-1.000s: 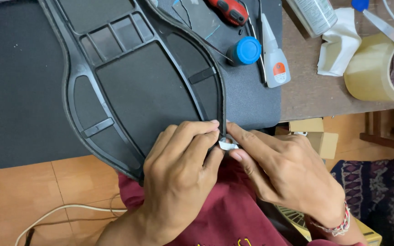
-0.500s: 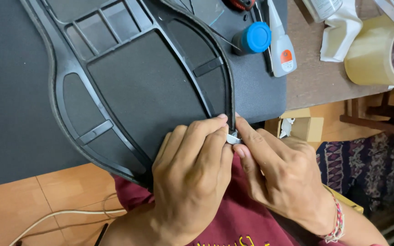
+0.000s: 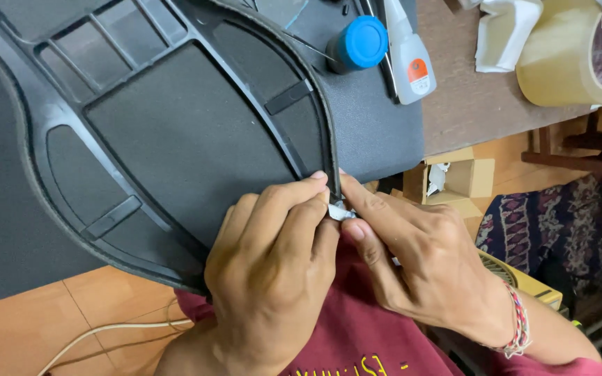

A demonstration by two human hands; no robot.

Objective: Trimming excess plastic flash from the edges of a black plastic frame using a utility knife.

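Observation:
A large black plastic panel [image 3: 175, 132] with recessed compartments and a rounded rim lies on a dark mat, its lower edge hanging over the table toward me. My left hand [image 3: 273, 264] presses its fingertips on the panel's rim at the lower right. My right hand [image 3: 419, 264] meets it there, and both pinch a small white strip [image 3: 341, 212] against the rim. Most of the strip is hidden by my fingers.
A blue-capped pot [image 3: 358, 43] and a white glue bottle [image 3: 411, 59] stand on the dark mat [image 3: 377, 132]. A tape roll [image 3: 573, 59] and crumpled white tissue [image 3: 499, 35] sit on the wooden table. Cardboard boxes [image 3: 454, 181] and a white cable [image 3: 106, 331] lie on the floor.
The view has drifted so the panel and hands sit slightly further right and higher. Both hands have stayed pinched on the strip at the rim.

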